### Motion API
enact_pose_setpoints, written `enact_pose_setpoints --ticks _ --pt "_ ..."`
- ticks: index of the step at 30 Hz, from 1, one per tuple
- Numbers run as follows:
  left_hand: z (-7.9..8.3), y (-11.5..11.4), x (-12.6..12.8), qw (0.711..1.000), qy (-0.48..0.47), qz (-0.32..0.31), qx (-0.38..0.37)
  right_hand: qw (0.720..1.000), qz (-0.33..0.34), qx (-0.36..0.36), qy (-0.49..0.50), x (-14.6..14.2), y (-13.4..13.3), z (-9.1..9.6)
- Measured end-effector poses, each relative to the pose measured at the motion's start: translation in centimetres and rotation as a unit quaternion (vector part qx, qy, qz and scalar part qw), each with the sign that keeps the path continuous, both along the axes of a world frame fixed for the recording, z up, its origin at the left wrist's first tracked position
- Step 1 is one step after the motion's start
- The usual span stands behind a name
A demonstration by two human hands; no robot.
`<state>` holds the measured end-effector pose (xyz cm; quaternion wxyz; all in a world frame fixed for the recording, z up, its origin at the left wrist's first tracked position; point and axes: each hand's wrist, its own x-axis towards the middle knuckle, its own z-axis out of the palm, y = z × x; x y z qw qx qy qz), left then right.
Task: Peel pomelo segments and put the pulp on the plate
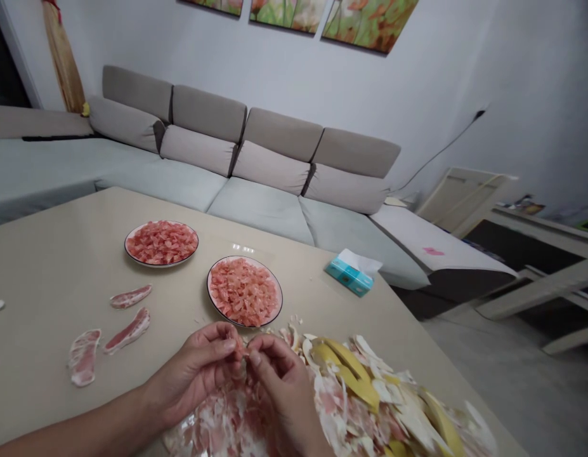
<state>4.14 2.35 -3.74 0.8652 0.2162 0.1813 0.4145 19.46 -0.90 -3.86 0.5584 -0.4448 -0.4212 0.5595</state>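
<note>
Between their fingertips, my left hand [205, 358] and my right hand [284, 374] pinch a small piece of pink pomelo flesh [241, 352]. Both hands are closed, close together above the near part of the table. Just beyond them is a plate [277, 311] heaped with pink pomelo pulp [245, 291]. Left of my left hand lie a few pomelo segments [128, 330] with whitish skin. Under and right of my right hand spreads a pile of yellow pomelo peel [351, 371] and torn pale membranes [227, 419].
A second plate [163, 263] of pulp [163, 241] stands farther back left on the table [46, 254]. A blue tissue box [349, 277] sits near the table's right edge. Behind runs a grey sofa [260, 200]; at the right are a chair [460, 197] and a side table [550, 222].
</note>
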Motion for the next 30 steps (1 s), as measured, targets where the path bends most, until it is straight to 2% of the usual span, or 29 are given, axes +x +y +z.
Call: enact_pose_setpoints --ticks 7,11,14,19,24,30 --pt "-0.1 -0.3 0.2 0.999 0.04 0.017 0.032 0.997 0.024 0.031 -0.066 0.2 -0.1 0.0" --pt "0.0 -0.5 0.1 0.994 0.094 0.023 0.048 0.992 0.004 0.035 -0.123 0.2 -0.1 0.2" --pt "-0.1 -0.4 0.0 0.994 0.096 0.015 0.041 0.997 0.004 0.01 -0.071 0.1 -0.2 0.5" --pt "-0.6 -0.1 0.1 0.999 0.035 -0.013 0.007 0.997 0.046 -0.034 0.061 0.1 -0.2 0.7" --pt "-0.7 0.1 0.2 0.999 -0.007 -0.035 -0.006 0.99 0.073 -0.05 0.106 0.3 -0.2 0.7" --pt "-0.7 0.2 0.0 0.999 -0.035 -0.04 -0.011 0.986 0.07 -0.068 0.133 0.2 -0.1 1.1"
